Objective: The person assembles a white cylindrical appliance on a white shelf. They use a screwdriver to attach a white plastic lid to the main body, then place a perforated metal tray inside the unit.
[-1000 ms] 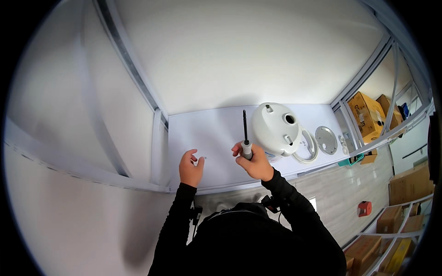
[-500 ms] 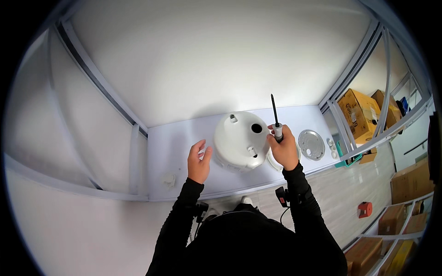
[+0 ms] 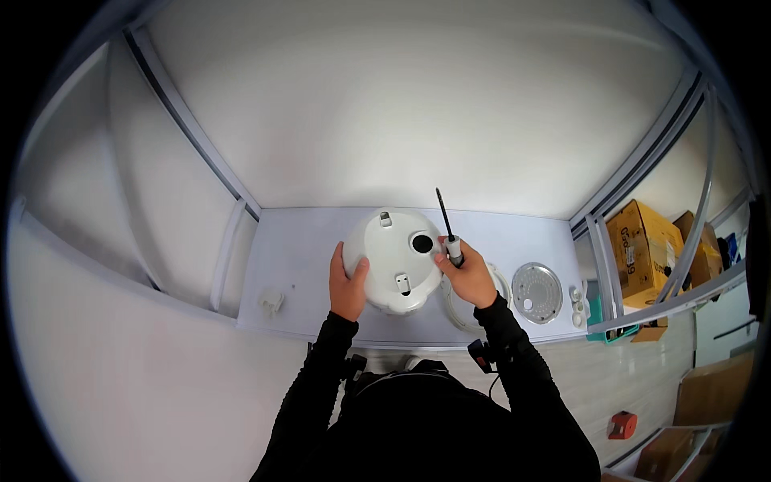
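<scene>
White shell (image 3: pixel 381 259) at centre of frame, over the table (image 3: pixel 309 241); whether it rests or is lifted, cannot tell. Left hand (image 3: pixel 348 291) grasps its left side, thumb on the upper face; right hand (image 3: pixel 474 281) grips the screwdriver (image 3: pixel 454 246) by its handle, at the shell's right edge. The hands on opposite sides probably steady the shell; the tool, held upward, seems kept clear of its surface. Disc (image 3: pixel 540 291) and ring (image 3: pixel 451 310) lie toward the right, perhaps set aside for working room. Orientation: screwdriver's long axis steep, tip toward top of frame, leaning slightly left. Shell nearly round from above, no clear long axis; holed face toward camera, large dark opening at its upper right.
</scene>
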`<state>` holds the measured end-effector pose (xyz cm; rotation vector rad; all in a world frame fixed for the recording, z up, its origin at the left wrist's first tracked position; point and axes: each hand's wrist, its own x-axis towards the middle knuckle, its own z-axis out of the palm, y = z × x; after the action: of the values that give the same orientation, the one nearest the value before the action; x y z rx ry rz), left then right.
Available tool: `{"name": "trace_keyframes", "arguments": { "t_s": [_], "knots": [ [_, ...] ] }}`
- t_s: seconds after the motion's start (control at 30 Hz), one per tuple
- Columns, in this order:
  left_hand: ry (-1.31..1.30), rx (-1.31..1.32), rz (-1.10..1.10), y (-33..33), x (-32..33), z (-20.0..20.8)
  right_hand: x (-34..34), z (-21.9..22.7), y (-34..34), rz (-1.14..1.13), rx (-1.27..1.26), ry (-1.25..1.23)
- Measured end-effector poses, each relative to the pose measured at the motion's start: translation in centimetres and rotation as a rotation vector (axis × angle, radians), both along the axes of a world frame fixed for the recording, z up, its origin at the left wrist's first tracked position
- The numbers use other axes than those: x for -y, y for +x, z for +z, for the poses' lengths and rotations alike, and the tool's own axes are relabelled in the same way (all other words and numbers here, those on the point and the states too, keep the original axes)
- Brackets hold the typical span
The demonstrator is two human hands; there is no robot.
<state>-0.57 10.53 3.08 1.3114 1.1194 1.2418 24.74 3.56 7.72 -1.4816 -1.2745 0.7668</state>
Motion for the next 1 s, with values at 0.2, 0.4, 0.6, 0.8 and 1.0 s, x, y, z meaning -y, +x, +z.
{"name": "trace_keyframes", "arguments": {
  "t_s": [0.2,0.4,0.6,0.8,1.0],
  "knots": [
    [0.145,0.025,0.071,0.9,0.8,2.1,0.3,1.3,0.5,0.045,0.078,0.052],
    [0.22,0.039,0.111,1.5,2.0,3.8,0.7,2.1,1.0,0.097,-0.048,0.087],
    [0.35,0.042,0.104,1.2,2.8,4.1,0.4,1.4,1.2,0.104,0.024,0.333],
    [0.412,0.03,0.092,1.1,3.2,4.9,1.1,0.7,1.3,0.15,-0.172,0.193],
    [0.476,0.019,0.108,1.1,3.1,4.5,1.6,1.0,1.4,0.146,-0.208,0.213]
  ]
}}
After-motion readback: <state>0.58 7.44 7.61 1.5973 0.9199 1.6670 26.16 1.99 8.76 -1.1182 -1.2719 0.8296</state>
